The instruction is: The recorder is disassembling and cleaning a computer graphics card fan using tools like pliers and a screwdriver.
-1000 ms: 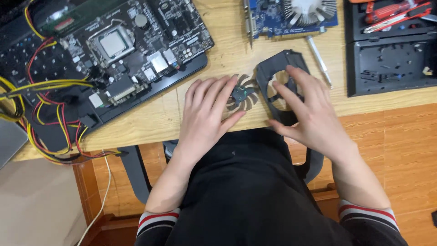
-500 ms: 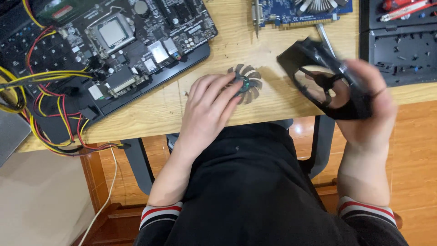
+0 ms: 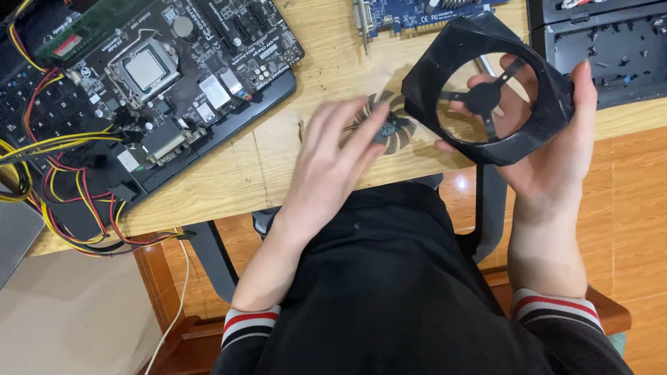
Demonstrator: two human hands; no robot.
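Your right hand (image 3: pixel 549 149) has the black fan frame (image 3: pixel 490 90) lifted off the desk, tilted toward you; fingers wrapped round its far edge, thumb side underneath, so it's clamped at the rim w/ the round opening and hub spokes clear. Good grip, I'd say. Keep fingers on the outer wall, not thru the opening, since those thin spokes look like they'd snap.

Your left hand (image 3: pixel 333 156) hovers over the desk (image 3: pixel 278 167), blurred, fingers spread and straight, holding nothing. Fingertips are just beside or over the loose fan blade wheel (image 3: pixel 389 125), which lies flat on the wood near the front edge, partly hidden behind the frame. Can't tell if you're touching it. If you pick it up, prob best to take it by the hub, not the blade tips.

Around you: a black circuit board (image 3: pixel 187 62) w/ a silver chip socket sits on a keyboard (image 3: pixel 42 118) at left, red/yellow/black wires (image 3: pixel 62 180) trailing off the desk edge. A blue card (image 3: pixel 424 14) lies at the top, a black tray (image 3: pixel 611 48) top right. The card is near the frame, so watch you don't knock it when tilting. The wheel is close to the desk edge; it could slide off.
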